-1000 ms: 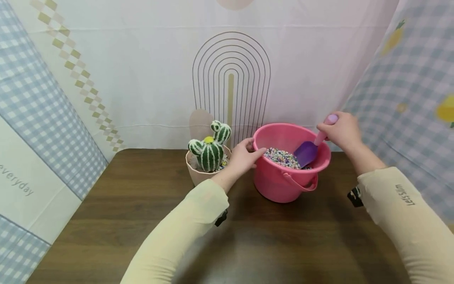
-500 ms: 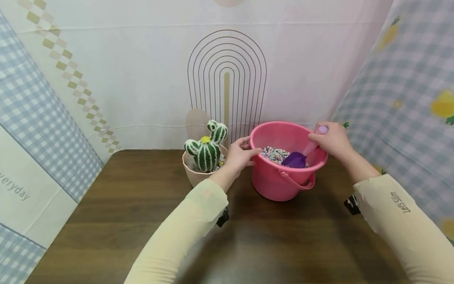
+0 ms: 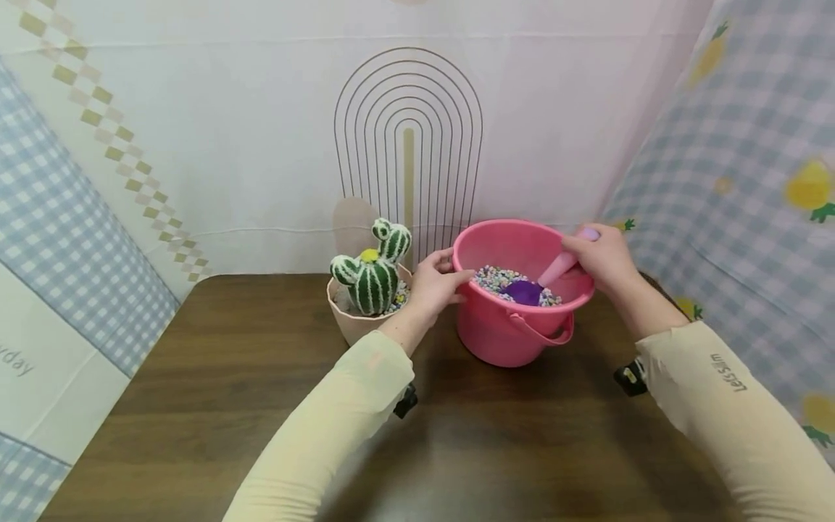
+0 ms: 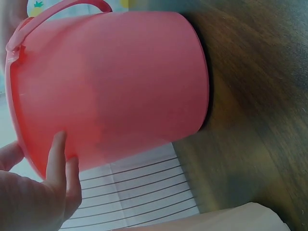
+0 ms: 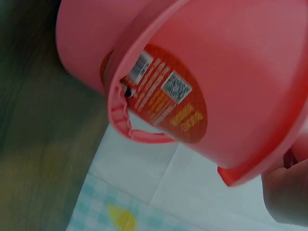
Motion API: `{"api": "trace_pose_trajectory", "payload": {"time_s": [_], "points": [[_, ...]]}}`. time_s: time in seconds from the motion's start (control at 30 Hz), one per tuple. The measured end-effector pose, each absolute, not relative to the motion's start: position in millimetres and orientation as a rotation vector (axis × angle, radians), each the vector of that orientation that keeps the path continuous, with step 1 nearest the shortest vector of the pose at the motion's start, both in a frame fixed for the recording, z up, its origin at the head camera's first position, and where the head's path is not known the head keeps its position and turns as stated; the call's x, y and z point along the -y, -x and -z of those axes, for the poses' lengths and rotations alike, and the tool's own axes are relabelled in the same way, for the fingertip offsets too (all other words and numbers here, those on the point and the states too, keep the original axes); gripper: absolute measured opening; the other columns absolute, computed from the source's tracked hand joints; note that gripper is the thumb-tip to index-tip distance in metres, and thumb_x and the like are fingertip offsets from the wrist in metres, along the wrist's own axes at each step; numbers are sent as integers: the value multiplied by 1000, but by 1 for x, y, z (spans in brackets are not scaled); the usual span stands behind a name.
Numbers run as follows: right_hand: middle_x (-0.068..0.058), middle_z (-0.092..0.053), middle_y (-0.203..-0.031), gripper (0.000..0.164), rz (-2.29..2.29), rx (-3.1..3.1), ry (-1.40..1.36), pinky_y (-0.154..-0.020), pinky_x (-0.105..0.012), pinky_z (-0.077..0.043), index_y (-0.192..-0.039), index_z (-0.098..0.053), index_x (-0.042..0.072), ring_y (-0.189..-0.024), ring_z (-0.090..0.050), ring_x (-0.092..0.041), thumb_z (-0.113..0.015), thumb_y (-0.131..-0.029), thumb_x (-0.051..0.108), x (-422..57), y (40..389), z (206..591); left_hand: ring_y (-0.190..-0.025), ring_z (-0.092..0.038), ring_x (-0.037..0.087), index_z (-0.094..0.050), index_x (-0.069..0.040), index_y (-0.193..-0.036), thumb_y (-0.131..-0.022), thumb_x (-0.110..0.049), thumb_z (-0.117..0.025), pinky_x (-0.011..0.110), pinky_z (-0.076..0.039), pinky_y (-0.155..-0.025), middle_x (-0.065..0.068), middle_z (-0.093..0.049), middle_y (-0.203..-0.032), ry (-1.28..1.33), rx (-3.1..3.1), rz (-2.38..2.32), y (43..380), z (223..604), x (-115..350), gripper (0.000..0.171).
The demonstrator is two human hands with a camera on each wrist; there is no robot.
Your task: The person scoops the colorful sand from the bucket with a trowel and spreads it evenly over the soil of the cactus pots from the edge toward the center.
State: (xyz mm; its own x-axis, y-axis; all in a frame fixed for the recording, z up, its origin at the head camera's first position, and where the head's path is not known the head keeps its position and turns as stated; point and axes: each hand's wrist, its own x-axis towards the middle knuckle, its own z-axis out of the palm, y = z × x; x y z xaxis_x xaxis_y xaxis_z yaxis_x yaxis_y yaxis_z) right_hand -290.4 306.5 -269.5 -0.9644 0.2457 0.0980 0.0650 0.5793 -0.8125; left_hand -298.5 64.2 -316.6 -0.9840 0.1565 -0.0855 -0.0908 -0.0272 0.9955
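A pink bucket (image 3: 497, 337) stands upright on the table, partly filled with small multicoloured pebbles (image 3: 496, 279). My left hand (image 3: 430, 292) grips its rim on the left side; in the left wrist view fingers lie against the outer wall. Over the right rim, my right hand (image 3: 608, 255) holds a small shovel (image 3: 554, 268) by its pink handle. The shovel's purple blade is partly sunk in the pebbles. In the right wrist view the bucket (image 5: 240, 72) hides the shovel, and only part of the right hand (image 5: 288, 192) shows at the edge.
Left of the bucket, close to my left hand, is a toy cactus (image 3: 375, 283) in a beige pot (image 3: 352, 326) with some pebbles in it. The bucket's handle (image 3: 544, 335) hangs down in front. Behind the wooden table (image 3: 496, 449) hangs a patterned cloth (image 3: 274, 145).
My right hand has moved left and down, pushing the shovel's blade deeper into the pebbles and towards the bucket's middle. My left hand keeps its grip on the rim. The whole view has shifted slightly.
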Motion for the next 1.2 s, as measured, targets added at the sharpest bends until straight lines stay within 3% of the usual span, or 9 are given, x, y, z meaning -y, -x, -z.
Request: {"api": "trace_pose_trajectory", "payload": {"time_s": [0.27, 0.47, 0.57, 0.8, 1.2], "points": [[4, -50, -72, 15, -1463, 2505, 484, -56, -21, -50, -80, -52, 10, -69, -50, -10, -58, -84, 24, -294, 299, 274, -96, -66, 28, -44, -10, -137, -85, -8, -66, 30, -58, -71, 19, -54, -127, -70, -2081, -2129, 298, 318, -62, 56], [2, -53, -83, 16, -1745, 2343, 582, -62, -22, -56, -95, -51, 11, -63, -59, -5, -57, -86, 23, -290, 305, 275, -94, -66, 26, -45, -10, -137, -86, -7, -65, 30, -58, -72, 17, -56, -125, -61, -2089, -2127, 297, 319, -62, 55], [2, -53, -81, 15, -1852, 2251, 590, -62, -23, -57, -95, -49, 12, -58, -61, -4, -58, -87, 20, -291, 306, 273, -97, -65, 25, -45, -11, -137, -86, -8, -65, 31, -58, -76, 16, -57, -124, -62, -2100, -2123, 297, 319, -63, 55], [5, -56, -60, 11, -2054, 2026, 557, -51, -24, -55, -91, -51, 6, -50, -62, -7, -58, -84, 11, -300, 306, 271, -100, -64, 24, -47, -13, -136, -84, -9, -66, 31, -57, -78, 13, -59, -123, -58, -2142, -2115, 296, 320, -66, 55], [3, -53, -76, 17, -2203, 1885, 565, -56, -23, -57, -101, -46, 10, -60, -61, -6, -57, -87, 12, -310, 307, 271, -99, -64, 24, -47, -13, -136, -85, -10, -66, 31, -57, -77, 14, -59, -121, -63, -2151, -2117, 298, 322, -66, 54]]}}
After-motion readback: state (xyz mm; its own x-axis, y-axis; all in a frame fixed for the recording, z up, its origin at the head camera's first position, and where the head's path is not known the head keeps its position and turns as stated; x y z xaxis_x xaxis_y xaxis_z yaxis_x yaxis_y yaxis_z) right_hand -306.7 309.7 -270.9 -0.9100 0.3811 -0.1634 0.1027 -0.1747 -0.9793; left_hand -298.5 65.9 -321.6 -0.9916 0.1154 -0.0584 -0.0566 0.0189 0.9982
